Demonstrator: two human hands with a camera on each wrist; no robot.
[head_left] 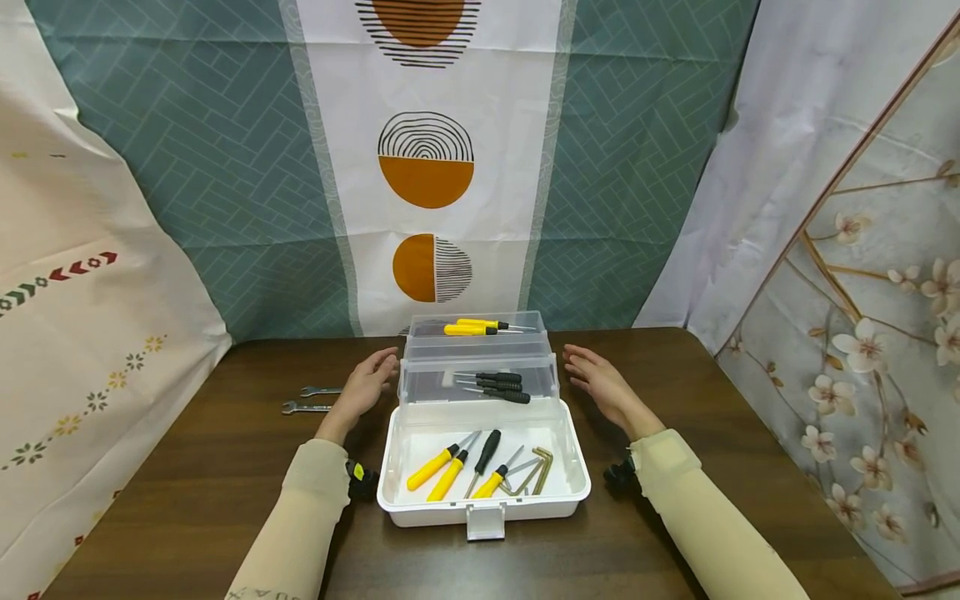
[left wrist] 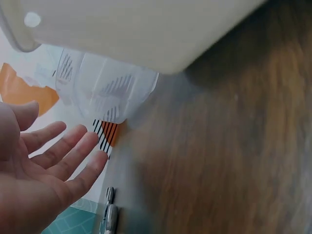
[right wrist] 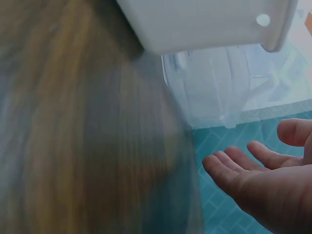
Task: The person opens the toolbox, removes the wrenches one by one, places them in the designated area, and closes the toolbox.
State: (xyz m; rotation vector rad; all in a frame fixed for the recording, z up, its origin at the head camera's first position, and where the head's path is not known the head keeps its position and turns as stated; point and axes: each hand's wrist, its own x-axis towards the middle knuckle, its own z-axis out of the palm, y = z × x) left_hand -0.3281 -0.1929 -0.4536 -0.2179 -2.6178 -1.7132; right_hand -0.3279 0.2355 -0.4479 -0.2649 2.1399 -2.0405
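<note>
A white toolbox (head_left: 483,518) stands on the table, its clear lid (head_left: 480,348) tipped back with yellow-handled and black-handled screwdrivers lying on it. Inside the box lie yellow-handled screwdrivers (head_left: 447,481), a black-handled screwdriver (head_left: 489,451) and brassy hex keys (head_left: 543,472). To the left of the lid is my left hand (head_left: 365,387), fingers loosely extended and holding nothing. My right hand (head_left: 602,387) hovers on the lid's other side, palm inward, also holding nothing. Both wrist views show the hands apart from the box, with gently bent fingers.
Two metal wrenches (head_left: 306,407) lie on the brown table (head_left: 187,467) beyond my left forearm. A patterned cloth (head_left: 247,167) hangs behind the table's back edge. Another floral cloth (head_left: 862,400) hangs along the right side. The box's front latch (head_left: 486,525) hangs down.
</note>
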